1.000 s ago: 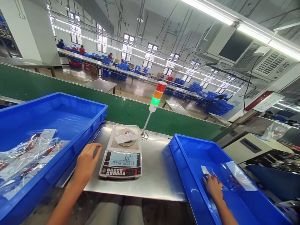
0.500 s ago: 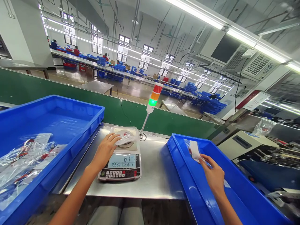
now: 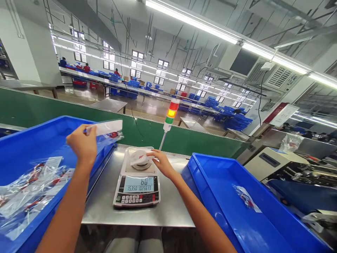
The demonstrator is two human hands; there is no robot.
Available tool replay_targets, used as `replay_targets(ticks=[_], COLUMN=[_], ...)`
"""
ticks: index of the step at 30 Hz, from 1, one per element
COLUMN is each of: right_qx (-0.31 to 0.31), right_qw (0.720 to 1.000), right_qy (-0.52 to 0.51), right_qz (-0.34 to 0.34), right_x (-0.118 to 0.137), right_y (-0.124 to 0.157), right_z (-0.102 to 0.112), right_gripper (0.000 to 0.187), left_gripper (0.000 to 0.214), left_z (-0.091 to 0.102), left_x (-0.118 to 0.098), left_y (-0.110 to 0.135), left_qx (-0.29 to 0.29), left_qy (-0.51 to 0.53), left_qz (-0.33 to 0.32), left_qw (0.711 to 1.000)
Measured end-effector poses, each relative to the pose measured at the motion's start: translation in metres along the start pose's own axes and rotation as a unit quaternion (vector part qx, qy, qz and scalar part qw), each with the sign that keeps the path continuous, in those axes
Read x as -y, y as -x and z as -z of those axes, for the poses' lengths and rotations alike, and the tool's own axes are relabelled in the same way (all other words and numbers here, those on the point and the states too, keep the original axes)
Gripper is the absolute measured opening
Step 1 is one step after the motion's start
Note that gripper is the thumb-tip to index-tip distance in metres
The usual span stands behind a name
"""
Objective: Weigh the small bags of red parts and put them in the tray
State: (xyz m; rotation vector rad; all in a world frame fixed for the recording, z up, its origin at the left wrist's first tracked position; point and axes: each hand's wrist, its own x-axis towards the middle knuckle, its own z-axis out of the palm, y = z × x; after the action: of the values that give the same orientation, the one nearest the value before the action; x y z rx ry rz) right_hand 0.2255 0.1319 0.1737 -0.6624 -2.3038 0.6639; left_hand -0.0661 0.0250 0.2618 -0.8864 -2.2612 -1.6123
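My left hand (image 3: 80, 143) is raised over the left blue bin (image 3: 31, 140) and pinches a clear plastic bag (image 3: 107, 128) with a white label and small red parts inside. My right hand (image 3: 162, 162) rests on another clear bag (image 3: 138, 158) that lies on the pan of the digital scale (image 3: 137, 179); its fingers are curled on the bag. The scale's display is lit with numbers. The left blue bin holds several similar clear bags (image 3: 28, 186). One clear bag (image 3: 246, 198) lies in the right blue bin (image 3: 223, 168).
A signal tower lamp (image 3: 170, 114) stands behind the scale on the steel table (image 3: 105, 203). A green conveyor wall (image 3: 189, 137) runs behind. A beige machine (image 3: 265, 161) is at the right. People work at far benches with blue crates.
My left hand lifted a bag off the scale and carried it up over the left bin. My right hand brought a bag from the right bin onto the scale pan.
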Motion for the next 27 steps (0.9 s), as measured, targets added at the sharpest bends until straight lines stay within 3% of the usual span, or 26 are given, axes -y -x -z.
replay_targets(ticks=[2, 4, 6, 9, 12, 15, 17, 18, 20, 23, 27], right_qx=[0.019, 0.004, -0.041, -0.134, -0.216, -0.236, -0.272, -0.278, -0.283, -0.263, -0.203], right_qw=[1.000, 0.999, 0.997, 0.978, 0.923, 0.831, 0.748, 0.722, 0.694, 0.688, 0.730], right_qy=[0.014, 0.034, 0.067, 0.151, 0.266, 0.346, 0.363, 0.353, 0.326, 0.291, 0.343], right_qz=[0.002, 0.010, 0.005, -0.049, -0.176, -0.367, -0.484, -0.527, -0.576, -0.611, -0.555], right_x=[-0.008, -0.018, -0.033, -0.070, -0.116, -0.159, -0.183, -0.193, -0.211, -0.229, -0.233], right_y=[0.003, 0.013, 0.028, 0.066, 0.124, 0.202, 0.256, 0.281, 0.323, 0.360, 0.366], right_z=[0.000, 0.012, 0.037, 0.094, 0.155, 0.193, 0.200, 0.200, 0.195, 0.187, 0.180], right_gripper=[0.046, 0.041, 0.034, 0.032, 0.042, 0.058, 0.072, 0.078, 0.081, 0.077, 0.058], left_gripper=[0.036, 0.039, 0.044, 0.048, 0.047, 0.049, 0.051, 0.052, 0.052, 0.053, 0.048], left_z=[0.021, 0.034, 0.040, 0.040, 0.032, 0.027, 0.028, 0.029, 0.034, 0.038, 0.021], left_x=[0.017, 0.037, 0.055, 0.067, 0.067, 0.073, 0.080, 0.084, 0.089, 0.081, 0.047], left_y=[-0.009, -0.009, -0.001, 0.028, 0.074, 0.124, 0.152, 0.161, 0.171, 0.164, 0.144], left_qx=[-0.033, -0.029, 0.007, 0.078, 0.145, 0.205, 0.243, 0.261, 0.286, 0.290, 0.269], left_qy=[-0.025, -0.054, -0.076, -0.074, -0.017, 0.046, 0.067, 0.072, 0.071, 0.062, 0.087], left_qz=[0.016, -0.004, -0.053, -0.120, -0.168, -0.187, -0.171, -0.156, -0.126, -0.107, -0.147], left_qw=[0.999, 0.998, 0.996, 0.987, 0.975, 0.960, 0.952, 0.950, 0.947, 0.949, 0.948])
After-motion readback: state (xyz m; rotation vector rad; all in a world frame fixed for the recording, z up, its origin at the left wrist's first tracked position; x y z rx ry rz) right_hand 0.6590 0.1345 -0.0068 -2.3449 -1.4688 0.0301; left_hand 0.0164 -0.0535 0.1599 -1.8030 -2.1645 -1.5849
